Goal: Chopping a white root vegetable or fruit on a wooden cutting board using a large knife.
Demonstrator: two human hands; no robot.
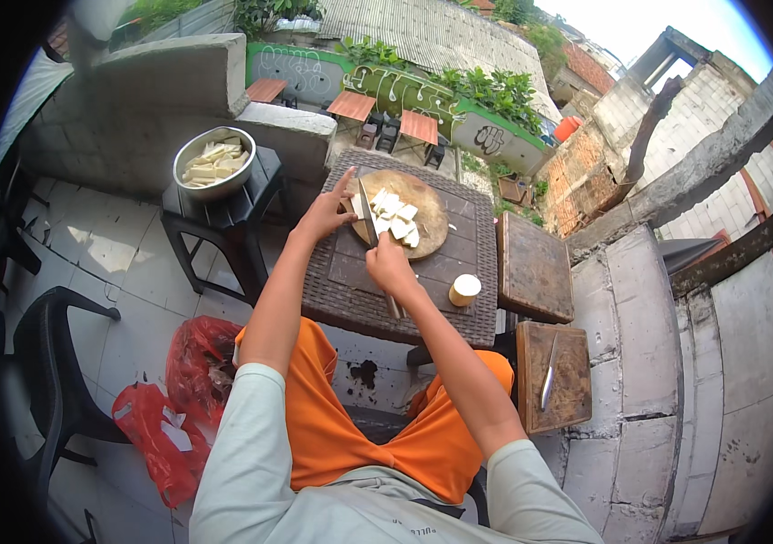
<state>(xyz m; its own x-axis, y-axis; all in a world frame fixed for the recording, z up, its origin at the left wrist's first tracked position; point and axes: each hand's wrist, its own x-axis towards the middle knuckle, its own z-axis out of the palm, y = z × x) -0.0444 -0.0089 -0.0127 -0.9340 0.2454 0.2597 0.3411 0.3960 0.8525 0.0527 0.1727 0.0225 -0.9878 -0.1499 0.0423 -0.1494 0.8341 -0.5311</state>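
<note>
My right hand [390, 265] grips a kitchen knife [367, 216], its blade pointing away from me over the left part of a round wooden chopping board [431, 197]. Left of the blade, my left hand [325, 212] has its index finger raised. Its thumb and another finger flank a pale slice [356, 206], seemingly pinching it. Cut white chunks [397, 216] of what looks like peeled cassava lie in a heap right of the blade. A short pale cylindrical piece [465, 290] stands near the table's right front corner. Beneath my right wrist, a narrow object [394, 307] is partly hidden.
The board rests on a brown woven-pattern table [359, 299]. A metal bowl [214, 189] of pale cut pieces sits on a black stool [223, 224] at left. Red plastic bags [162, 435] lie on the floor. At right, another knife [549, 372] lies on a wooden stool [566, 401] beside a block wall.
</note>
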